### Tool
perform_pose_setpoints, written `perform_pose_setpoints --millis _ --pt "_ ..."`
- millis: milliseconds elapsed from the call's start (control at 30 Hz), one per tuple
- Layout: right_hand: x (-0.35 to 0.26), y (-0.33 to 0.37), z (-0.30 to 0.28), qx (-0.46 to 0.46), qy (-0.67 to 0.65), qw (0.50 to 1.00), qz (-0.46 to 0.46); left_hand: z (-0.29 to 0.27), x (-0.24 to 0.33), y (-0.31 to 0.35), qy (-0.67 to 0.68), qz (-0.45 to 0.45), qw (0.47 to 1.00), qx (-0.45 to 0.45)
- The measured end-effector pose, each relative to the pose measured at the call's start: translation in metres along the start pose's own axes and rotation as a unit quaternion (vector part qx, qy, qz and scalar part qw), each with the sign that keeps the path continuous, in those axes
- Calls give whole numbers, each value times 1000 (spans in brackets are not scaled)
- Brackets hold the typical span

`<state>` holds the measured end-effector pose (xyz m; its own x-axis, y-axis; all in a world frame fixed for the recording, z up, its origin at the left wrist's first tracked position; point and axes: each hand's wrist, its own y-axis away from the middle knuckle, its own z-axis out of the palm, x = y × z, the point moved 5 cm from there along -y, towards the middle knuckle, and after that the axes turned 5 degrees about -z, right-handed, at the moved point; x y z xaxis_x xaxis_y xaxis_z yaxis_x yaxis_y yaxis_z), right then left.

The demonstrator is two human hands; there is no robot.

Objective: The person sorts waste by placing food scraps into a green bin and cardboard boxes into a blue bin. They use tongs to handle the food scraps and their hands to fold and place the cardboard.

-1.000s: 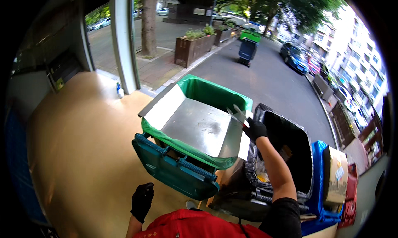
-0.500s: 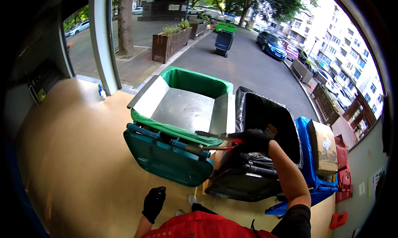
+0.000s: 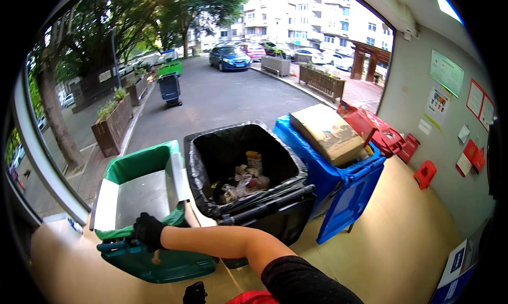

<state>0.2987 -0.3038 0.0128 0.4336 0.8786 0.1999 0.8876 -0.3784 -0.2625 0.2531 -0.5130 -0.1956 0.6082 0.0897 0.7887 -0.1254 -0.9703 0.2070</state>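
My right hand (image 3: 150, 231), in a black glove, is closed at the near rim of the green-lined bin (image 3: 174, 215). A tan tip (image 3: 156, 258) shows below the fist, in line with the tongs it held a moment ago; the glove hides the rest. A metal tray (image 3: 140, 195) sits in that bin's mouth, and its dark green lid (image 3: 159, 269) hangs down on my side. My left hand (image 3: 194, 293), also black-gloved, is low at the bottom edge, its fingers curled with nothing visible in them. To the right, a black-lined bin (image 3: 243, 211) contains mixed rubbish (image 3: 246, 181).
Right of the black bin stands a blue bin (image 3: 352, 198) with a cardboard box (image 3: 327, 132) on top. Red bins (image 3: 375, 129) and a red stool (image 3: 425, 174) are by the grey wall (image 3: 413, 92). Beyond lies a road with a wheeled bin (image 3: 170, 89) and parked cars (image 3: 229, 58).
My view has swung right. My right hand, with the red-handled tongs, has moved from beside the black bin to the green bin's near rim. My left hand is now lower in view.
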Motion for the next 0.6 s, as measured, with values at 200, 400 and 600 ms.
perform_pose_setpoints --millis 200,400,600 --pt "8 234 -81 245 -130 961 -2 95 112 -3 41 -19 997 -67" --pt "26 584 3 185 -188 904 337 235 220 -40 27 135 981 -135" --pt "-69 822 -49 40 -265 756 598 343 390 -52 152 256 931 -210"
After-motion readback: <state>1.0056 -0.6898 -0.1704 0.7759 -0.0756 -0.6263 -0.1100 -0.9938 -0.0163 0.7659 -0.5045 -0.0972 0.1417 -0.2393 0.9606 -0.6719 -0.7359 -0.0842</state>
